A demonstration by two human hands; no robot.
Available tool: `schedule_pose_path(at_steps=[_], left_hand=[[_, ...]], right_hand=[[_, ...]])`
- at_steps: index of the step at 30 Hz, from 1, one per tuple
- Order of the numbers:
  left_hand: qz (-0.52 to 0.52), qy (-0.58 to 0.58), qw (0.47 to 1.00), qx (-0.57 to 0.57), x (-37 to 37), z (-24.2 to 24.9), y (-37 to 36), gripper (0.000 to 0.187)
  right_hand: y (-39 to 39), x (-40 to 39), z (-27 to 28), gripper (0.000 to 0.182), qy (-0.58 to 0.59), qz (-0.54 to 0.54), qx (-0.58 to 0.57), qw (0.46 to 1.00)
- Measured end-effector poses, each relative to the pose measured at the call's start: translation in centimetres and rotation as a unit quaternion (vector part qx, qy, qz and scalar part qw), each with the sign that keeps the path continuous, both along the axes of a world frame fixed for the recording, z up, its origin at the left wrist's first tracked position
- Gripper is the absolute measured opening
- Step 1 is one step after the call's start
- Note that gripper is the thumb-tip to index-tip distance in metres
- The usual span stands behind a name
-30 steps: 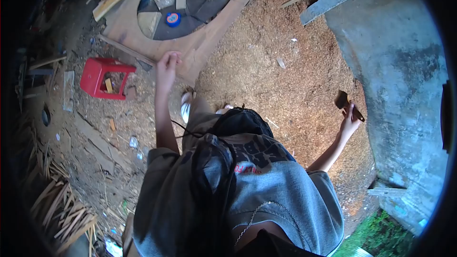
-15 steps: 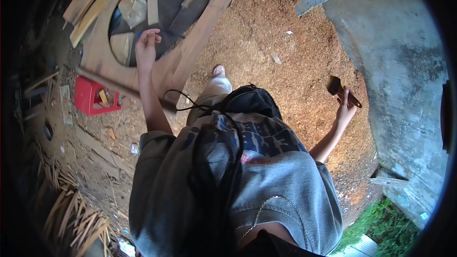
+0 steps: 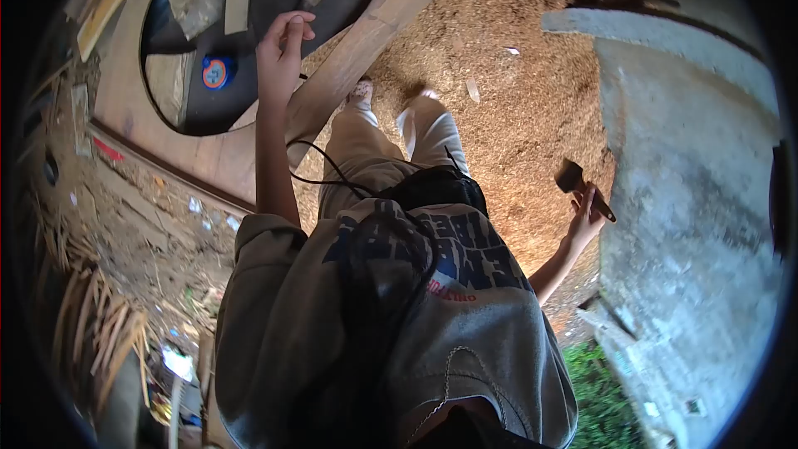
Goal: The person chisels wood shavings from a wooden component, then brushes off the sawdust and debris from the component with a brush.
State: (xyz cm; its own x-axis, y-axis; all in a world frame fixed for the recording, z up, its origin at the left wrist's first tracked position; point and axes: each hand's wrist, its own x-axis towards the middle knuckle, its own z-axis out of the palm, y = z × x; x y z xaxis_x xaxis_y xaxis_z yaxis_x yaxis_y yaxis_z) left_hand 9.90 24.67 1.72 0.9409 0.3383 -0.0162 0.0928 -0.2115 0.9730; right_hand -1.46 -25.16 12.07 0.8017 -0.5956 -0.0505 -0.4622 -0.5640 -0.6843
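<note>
Over sawdust | right hand (image 3: 584, 218) grips brush (image 3: 579, 185) (bristles up-left, handle down-right) | left hand (image 3: 281, 54) empty, loosely curled

Left hand (image 3: 281, 50) is raised forward w/ arm almost straight, fingers loosely curled, holding nothing; right hand (image 3: 585, 218) is out to the side, lower, elbow a bit bent, fingers closed around a handle; both forearms bare, short grey sleeves at shoulders.

Wooden board (image 3: 249, 141) cut off at the top edge — feet (image 3: 391, 100) blurred
</note>
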Motion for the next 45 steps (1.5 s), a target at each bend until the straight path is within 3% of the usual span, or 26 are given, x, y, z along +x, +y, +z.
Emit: schedule_pose_path(at_steps=[8,12,18,21,24,26,27,28,29,30,31,34,37,40,43,45], left_hand=[[0.240,-0.045,0.969,0.039,-5.9,0.7,0.9,0.022],[0.411,-0.040,0.907,0.081,-12.5,1.8,-1.3,0.022],[0.582,-0.042,0.800,0.137,-23.1,-0.7,-9.0,0.022],[0.665,-0.013,0.737,0.123,-26.4,-3.5,-13.7,0.022],[0.772,-0.060,0.626,0.091,-28.0,-7.9,-18.9,0.022],[0.847,-0.011,0.531,0.026,-28.5,-12.8,-23.9,0.022],[0.865,0.045,0.496,-0.059,-28.7,-15.2,-27.1,0.024],[0.858,0.165,0.476,-0.103,-29.5,-20.2,-31.4,0.032],[0.777,0.396,0.468,-0.143,-29.2,-23.8,-36.1,0.039],[0.697,0.498,0.502,-0.120,-28.2,-28.3,-41.9,0.044],[0.542,0.559,0.614,-0.128,-27.6,-31.4,-47.7,0.044],[0.561,0.544,0.608,-0.138,-29.0,-28.1,-45.1,0.044],[0.570,0.535,0.608,-0.142,-31.1,-27.0,-43.3,0.044],[0.574,0.528,0.610,-0.137,-32.4,-18.7,-37.7,0.044],[0.574,0.516,0.623,-0.130,-35.2,-23.3,-36.4,0.043],[0.571,0.504,0.637,-0.120,-36.2,-23.7,-33.4,0.043]], right_hand=[[-3.9,15.0,-0.1,0.029,0.024,0.163,0.006,0.986],[-2.2,23.9,0.9,0.031,-0.001,0.278,0.023,0.960],[2.5,29.5,0.0,0.035,0.025,0.454,0.005,0.891],[6.3,30.5,-2.7,0.029,-0.028,0.568,0.047,0.821],[12.0,29.5,-3.4,0.024,-0.008,0.647,0.054,0.760],[15.9,28.5,-3.1,0.024,0.019,0.691,0.102,0.715],[17.5,28.0,-2.9,0.024,0.034,0.701,0.126,0.702],[18.6,27.8,-2.9,0.024,0.033,0.713,0.128,0.689],[19.6,27.6,-2.9,0.026,0.034,0.726,0.140,0.672],[20.7,27.4,-2.7,0.029,0.035,0.738,0.153,0.656],[21.6,27.2,-2.6,0.029,0.031,0.746,0.155,0.647],[23.0,26.9,-2.9,0.029,0.034,0.754,0.170,0.634],[24.0,26.2,-3.3,0.026,0.040,0.728,0.195,0.656],[25.3,25.9,-3.7,0.028,0.038,0.717,0.207,0.664],[26.8,24.6,-3.6,0.029,0.018,0.699,0.216,0.681],[27.1,24.6,-4.2,0.029,0.004,0.680,0.234,0.695]])
